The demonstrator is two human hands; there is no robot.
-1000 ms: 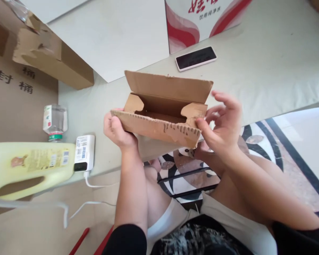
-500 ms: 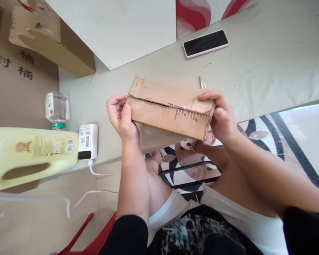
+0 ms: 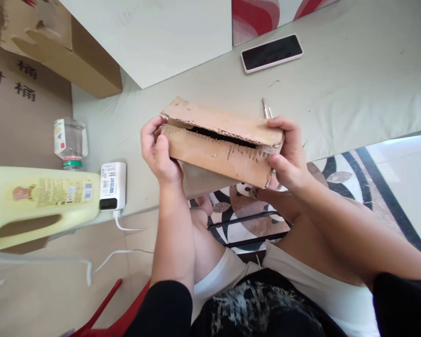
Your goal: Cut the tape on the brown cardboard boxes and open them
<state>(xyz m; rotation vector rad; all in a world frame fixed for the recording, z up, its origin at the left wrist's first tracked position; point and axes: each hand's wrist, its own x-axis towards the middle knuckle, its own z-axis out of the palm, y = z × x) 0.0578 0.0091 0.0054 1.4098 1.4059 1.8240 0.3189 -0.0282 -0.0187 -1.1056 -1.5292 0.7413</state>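
Note:
Between both hands, above the table's near edge, a worn brown cardboard box (image 3: 210,152) is held at a slight tilt, its right end lower. Its top flap stands slightly raised, and a dark gap runs along the opening; what lies inside cannot be made out. My left hand (image 3: 163,154) grips the left end, thumb on the front face and fingers behind. At the right end my right hand (image 3: 290,152) holds the box, forefinger on the flap and thumb on the front. Just behind the box lies a small metal tool (image 3: 266,110), partly hidden.
A phone (image 3: 272,54) lies on the cloth-covered table (image 3: 354,84). Further back stands a white panel (image 3: 182,42). At left are a cardboard carton (image 3: 94,70), a clear bottle (image 3: 72,140), a yellow jug (image 3: 49,206) and a white power bank (image 3: 112,185) with a cable.
The box's flap has lifted, so the narrow slit has widened into a dark gap. Both hands keep their hold, and the right thumb has shifted left onto the front face.

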